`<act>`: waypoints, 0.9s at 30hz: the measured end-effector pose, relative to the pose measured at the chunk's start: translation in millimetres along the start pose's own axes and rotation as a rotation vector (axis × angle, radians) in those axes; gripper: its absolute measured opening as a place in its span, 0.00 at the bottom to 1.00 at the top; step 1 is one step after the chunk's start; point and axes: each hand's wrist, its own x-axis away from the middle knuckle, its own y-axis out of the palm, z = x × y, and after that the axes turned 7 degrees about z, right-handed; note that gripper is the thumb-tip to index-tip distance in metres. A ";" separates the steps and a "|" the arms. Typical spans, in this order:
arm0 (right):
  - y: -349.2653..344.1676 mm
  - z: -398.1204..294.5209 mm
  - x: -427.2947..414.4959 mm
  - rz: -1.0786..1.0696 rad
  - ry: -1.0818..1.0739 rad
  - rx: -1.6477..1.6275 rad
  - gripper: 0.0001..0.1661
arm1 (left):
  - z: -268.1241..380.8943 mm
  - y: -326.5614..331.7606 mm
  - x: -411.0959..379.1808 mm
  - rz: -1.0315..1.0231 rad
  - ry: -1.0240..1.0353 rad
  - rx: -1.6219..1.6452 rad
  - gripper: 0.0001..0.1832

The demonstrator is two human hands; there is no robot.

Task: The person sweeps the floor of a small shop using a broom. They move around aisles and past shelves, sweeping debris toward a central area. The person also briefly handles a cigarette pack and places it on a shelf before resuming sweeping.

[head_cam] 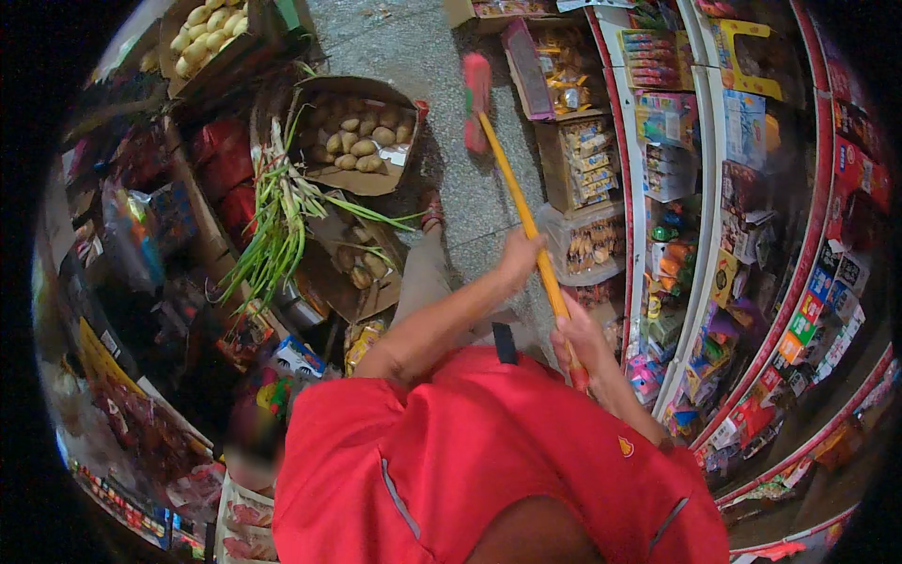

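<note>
A broom with an orange-yellow handle (511, 177) slants across the middle of the view. Its pink head (477, 104) rests against the speckled floor, some way ahead of my feet. Partway down the handle, my left hand (521, 254) is wrapped around it. My right hand (579, 337) grips lower, near the reddish end of the handle, close to my body. Both sets of fingers are closed around the handle.
Cardboard boxes of potatoes (363, 144) stand left, with green onions (278, 204) draped beside them. Another box holds pale round produce (208, 35). Boxes of packaged snacks (590, 166) line the floor at right, below shelves (638, 211) of packaged goods. The aisle floor (380, 42) runs between.
</note>
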 end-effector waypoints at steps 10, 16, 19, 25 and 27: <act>31.2 8.7 -4.3 -0.007 0.072 -0.237 0.16 | -109.5 -16.7 -35.2 0.018 -0.392 -0.015 0.11; 115.7 -45.8 -54.6 -0.187 -0.013 -0.357 0.12 | 53.5 -100.4 -68.5 0.115 -0.139 -0.067 0.11; 118.8 -60.9 -66.2 -0.166 -0.036 -0.300 0.12 | 60.9 -96.3 -76.7 0.110 -0.079 0.005 0.10; -46.2 32.7 -33.7 -0.038 0.052 0.159 0.24 | -82.2 -11.8 -36.9 -0.083 -0.180 -0.109 0.11; -97.6 74.8 -17.7 -0.018 0.225 0.640 0.24 | -125.9 14.2 5.1 -0.138 -0.329 0.109 0.08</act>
